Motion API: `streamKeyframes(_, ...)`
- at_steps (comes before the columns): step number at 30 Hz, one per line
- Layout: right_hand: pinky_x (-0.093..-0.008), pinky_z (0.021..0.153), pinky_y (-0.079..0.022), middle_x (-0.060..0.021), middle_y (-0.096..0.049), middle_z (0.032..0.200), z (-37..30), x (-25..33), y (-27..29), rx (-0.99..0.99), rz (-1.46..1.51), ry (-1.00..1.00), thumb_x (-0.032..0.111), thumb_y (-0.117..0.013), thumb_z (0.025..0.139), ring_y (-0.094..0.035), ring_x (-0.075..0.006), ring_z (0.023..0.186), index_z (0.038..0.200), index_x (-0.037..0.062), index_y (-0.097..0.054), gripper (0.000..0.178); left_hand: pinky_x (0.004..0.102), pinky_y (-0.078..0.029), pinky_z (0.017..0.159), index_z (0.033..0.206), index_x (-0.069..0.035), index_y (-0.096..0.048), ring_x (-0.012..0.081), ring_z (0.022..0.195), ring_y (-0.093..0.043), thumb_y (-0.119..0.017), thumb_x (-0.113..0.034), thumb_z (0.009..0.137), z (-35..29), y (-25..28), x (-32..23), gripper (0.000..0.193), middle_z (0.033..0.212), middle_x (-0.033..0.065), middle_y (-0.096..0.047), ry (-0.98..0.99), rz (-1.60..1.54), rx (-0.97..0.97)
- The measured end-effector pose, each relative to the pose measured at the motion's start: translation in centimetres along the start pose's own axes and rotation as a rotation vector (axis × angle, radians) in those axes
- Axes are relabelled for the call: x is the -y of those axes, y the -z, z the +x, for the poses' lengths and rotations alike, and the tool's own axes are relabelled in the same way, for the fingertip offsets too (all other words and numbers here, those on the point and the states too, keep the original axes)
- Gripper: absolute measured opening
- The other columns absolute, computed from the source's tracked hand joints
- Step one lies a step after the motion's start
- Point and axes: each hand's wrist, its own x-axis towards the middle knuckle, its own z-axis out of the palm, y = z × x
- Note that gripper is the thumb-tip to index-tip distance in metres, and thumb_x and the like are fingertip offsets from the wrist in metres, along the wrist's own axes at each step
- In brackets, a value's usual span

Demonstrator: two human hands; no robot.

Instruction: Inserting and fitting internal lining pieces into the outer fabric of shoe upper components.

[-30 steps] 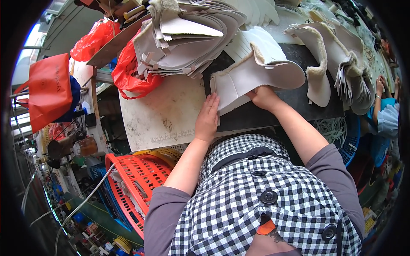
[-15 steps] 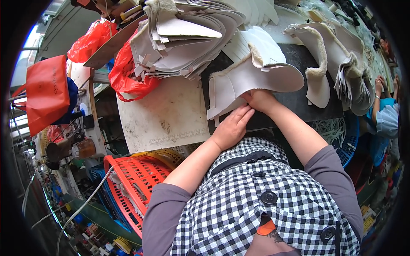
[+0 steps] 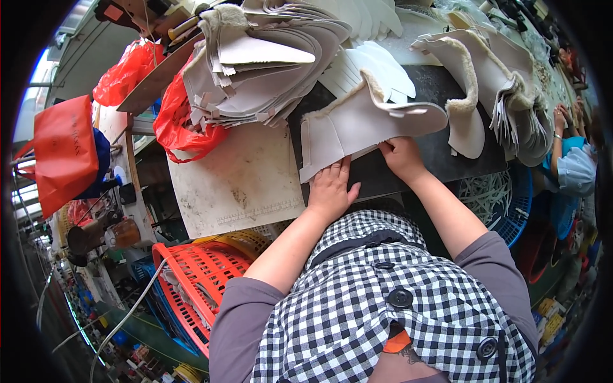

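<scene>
A pale grey boot upper (image 3: pixel 357 124) with a cream fleece lining edge lies flat on the black mat (image 3: pixel 444 163), its toe part pointing right. My left hand (image 3: pixel 331 191) lies with outstretched fingers on its lower left edge. Along the same edge, further right, my right hand (image 3: pixel 402 158) is closed on the upper in a pinch, the thumb hidden partly by the fingers. Just behind are thin white boot-shaped pieces (image 3: pixel 377 67). To the right of the mat's middle rests another fleece-edged upper (image 3: pixel 467 131).
A thick stack of grey uppers (image 3: pixel 268 76) stands back left beside a red plastic bag (image 3: pixel 185 137). More uppers (image 3: pixel 533 137) are piled at right. Below the bench edge are a red basket (image 3: pixel 207 274) and a blue basket (image 3: pixel 522 204) of white strips. A co-worker's arm shows far right.
My hands were close together at the upper's lower edge. Now they are apart, the left flattened on the edge to the left. The upper lies a little flatter; the whole view has shifted slightly.
</scene>
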Motion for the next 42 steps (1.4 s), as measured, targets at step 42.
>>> streamKeyframes(42, -0.0359, 0.087, -0.049, -0.0099, -0.058, 0.105, 2.9, 8.1, 10.5, -0.149, -0.356, 0.428, -0.001, -0.066, 0.077, -0.058, -0.0272, 0.100, 0.102, 0.0085, -0.068, 0.026, 0.0409, -0.037, 0.106, 0.133, -0.005, -0.048, 0.0333, 0.128, -0.043, -0.067, -0.016, 0.080, 0.5, 10.5, -0.3, 0.057, 0.133, 0.0174, -0.047, -0.195, -0.379, -0.240)
